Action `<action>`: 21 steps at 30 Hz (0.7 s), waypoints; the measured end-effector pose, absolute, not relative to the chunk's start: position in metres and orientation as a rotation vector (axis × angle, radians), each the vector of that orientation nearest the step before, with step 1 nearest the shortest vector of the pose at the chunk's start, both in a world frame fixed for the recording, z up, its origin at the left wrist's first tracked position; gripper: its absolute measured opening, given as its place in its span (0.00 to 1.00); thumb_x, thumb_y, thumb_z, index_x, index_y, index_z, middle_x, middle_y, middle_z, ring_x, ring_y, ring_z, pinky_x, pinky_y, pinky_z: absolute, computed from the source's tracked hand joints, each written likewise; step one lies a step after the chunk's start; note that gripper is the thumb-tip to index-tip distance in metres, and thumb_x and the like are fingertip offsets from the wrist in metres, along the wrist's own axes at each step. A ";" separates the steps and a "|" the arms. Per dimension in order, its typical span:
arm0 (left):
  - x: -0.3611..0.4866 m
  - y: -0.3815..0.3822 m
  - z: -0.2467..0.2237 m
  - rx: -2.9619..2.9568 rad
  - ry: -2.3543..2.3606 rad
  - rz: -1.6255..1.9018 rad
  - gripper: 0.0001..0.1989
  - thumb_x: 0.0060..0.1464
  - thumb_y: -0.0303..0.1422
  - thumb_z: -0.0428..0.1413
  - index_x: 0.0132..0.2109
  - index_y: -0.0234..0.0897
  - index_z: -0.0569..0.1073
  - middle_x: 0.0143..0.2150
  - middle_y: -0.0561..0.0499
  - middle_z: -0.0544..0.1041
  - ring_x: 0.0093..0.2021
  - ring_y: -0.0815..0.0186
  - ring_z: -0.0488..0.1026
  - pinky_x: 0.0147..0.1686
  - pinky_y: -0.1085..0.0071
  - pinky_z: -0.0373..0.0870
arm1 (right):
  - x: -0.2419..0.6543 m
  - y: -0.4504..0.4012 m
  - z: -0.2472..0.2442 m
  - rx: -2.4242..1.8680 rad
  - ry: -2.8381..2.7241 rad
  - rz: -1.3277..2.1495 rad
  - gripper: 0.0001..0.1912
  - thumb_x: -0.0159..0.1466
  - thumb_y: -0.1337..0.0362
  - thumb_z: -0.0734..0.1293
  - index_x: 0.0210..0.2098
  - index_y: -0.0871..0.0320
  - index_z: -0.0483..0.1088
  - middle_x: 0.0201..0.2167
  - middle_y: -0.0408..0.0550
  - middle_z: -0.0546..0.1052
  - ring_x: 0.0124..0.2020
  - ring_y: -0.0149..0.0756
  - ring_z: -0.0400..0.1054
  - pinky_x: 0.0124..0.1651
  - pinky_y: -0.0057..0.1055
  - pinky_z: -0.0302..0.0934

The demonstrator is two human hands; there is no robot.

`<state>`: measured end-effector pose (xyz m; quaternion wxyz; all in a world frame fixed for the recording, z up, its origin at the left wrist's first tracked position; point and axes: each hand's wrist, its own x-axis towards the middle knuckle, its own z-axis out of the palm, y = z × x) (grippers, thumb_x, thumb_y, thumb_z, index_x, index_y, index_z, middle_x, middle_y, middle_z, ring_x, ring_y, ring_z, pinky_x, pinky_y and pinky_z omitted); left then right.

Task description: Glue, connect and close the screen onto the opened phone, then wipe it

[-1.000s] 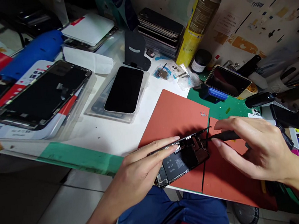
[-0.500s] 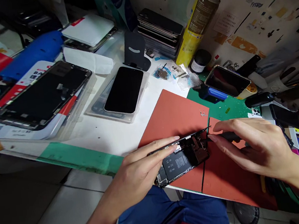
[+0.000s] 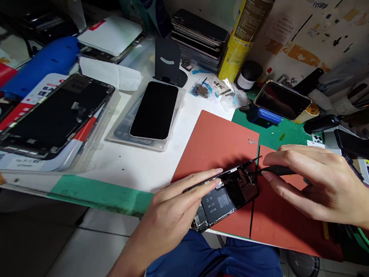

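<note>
An opened smartphone (image 3: pixel 223 200) is held tilted at the front edge of the red-brown mat (image 3: pixel 211 140), its battery and inner parts showing. My left hand (image 3: pixel 173 211) grips it, fingers stretched along the raised, edge-on panel at its far side. My right hand (image 3: pixel 316 181) pinches a slim black pointed tool (image 3: pixel 276 170) between thumb and fingers. The tool's thin tip reaches the phone's inner parts at the right end; whether it is tweezers or a spudger I cannot tell. Exactly what the tip touches is too small to see.
A detached phone screen (image 3: pixel 57 117) lies on a box at left. Another black-screened phone (image 3: pixel 154 110) rests on a clear case. Behind stand a phone stack (image 3: pixel 199 30) and a yellow spray can (image 3: pixel 245 25). A propped phone (image 3: pixel 282 99) is at right.
My right thumb has shifted slightly down and right, and more of the black tool shows. My left hand and the phone hold nearly still; the view has moved slightly.
</note>
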<state>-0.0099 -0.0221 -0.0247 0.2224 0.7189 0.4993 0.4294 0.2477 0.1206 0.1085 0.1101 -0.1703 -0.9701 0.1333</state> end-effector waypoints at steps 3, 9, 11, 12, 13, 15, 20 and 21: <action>-0.010 -0.022 -0.025 1.980 1.377 1.184 0.25 0.71 0.18 0.53 0.67 0.45 0.75 0.69 0.54 0.78 0.66 0.70 0.77 0.69 0.74 0.74 | 0.249 0.122 0.107 -0.497 -2.862 0.389 0.11 0.72 0.71 0.67 0.52 0.55 0.68 0.36 0.46 0.81 0.33 0.38 0.78 0.35 0.34 0.69; -0.009 -0.021 -0.023 1.981 1.370 1.215 0.24 0.71 0.18 0.52 0.66 0.43 0.76 0.69 0.53 0.78 0.65 0.71 0.78 0.68 0.76 0.74 | 0.250 0.118 0.110 -0.513 -2.875 0.382 0.09 0.72 0.72 0.67 0.51 0.58 0.68 0.36 0.48 0.80 0.32 0.36 0.75 0.35 0.34 0.67; -0.009 -0.021 -0.022 1.984 1.359 1.230 0.24 0.71 0.17 0.52 0.66 0.42 0.76 0.69 0.53 0.78 0.65 0.72 0.78 0.68 0.77 0.73 | 0.251 0.115 0.111 -0.539 -2.839 0.351 0.09 0.72 0.72 0.68 0.51 0.59 0.69 0.36 0.48 0.80 0.32 0.34 0.75 0.35 0.32 0.68; -0.009 -0.021 -0.022 1.985 1.353 1.238 0.24 0.71 0.17 0.52 0.66 0.42 0.76 0.69 0.53 0.78 0.65 0.73 0.78 0.68 0.78 0.72 | 0.252 0.114 0.111 -0.550 -2.824 0.339 0.09 0.72 0.73 0.68 0.50 0.59 0.69 0.37 0.48 0.80 0.32 0.34 0.75 0.35 0.32 0.68; -0.009 -0.020 -0.022 1.984 1.349 1.241 0.25 0.71 0.16 0.52 0.66 0.42 0.76 0.69 0.53 0.78 0.65 0.73 0.77 0.68 0.78 0.72 | 0.253 0.112 0.111 -0.558 -2.815 0.333 0.09 0.72 0.73 0.68 0.50 0.59 0.69 0.38 0.49 0.81 0.33 0.34 0.76 0.35 0.31 0.69; -0.009 -0.020 -0.022 1.979 1.350 1.236 0.26 0.70 0.16 0.52 0.67 0.43 0.75 0.69 0.54 0.77 0.66 0.74 0.77 0.68 0.78 0.72 | 0.254 0.110 0.110 -0.553 -2.817 0.334 0.08 0.72 0.73 0.67 0.50 0.59 0.69 0.38 0.50 0.81 0.34 0.34 0.77 0.36 0.31 0.70; -0.010 -0.022 -0.024 1.983 1.359 1.208 0.26 0.71 0.16 0.52 0.67 0.44 0.75 0.70 0.55 0.77 0.67 0.75 0.76 0.69 0.79 0.70 | 0.253 0.110 0.106 -0.556 -2.820 0.334 0.08 0.73 0.72 0.67 0.50 0.58 0.68 0.38 0.49 0.82 0.34 0.35 0.78 0.36 0.31 0.71; -0.010 -0.022 -0.024 1.982 1.360 1.204 0.26 0.71 0.16 0.52 0.67 0.44 0.74 0.70 0.55 0.77 0.67 0.75 0.76 0.69 0.79 0.70 | 0.253 0.111 0.105 -0.557 -2.821 0.334 0.08 0.73 0.72 0.67 0.50 0.58 0.68 0.38 0.49 0.82 0.34 0.35 0.78 0.36 0.31 0.71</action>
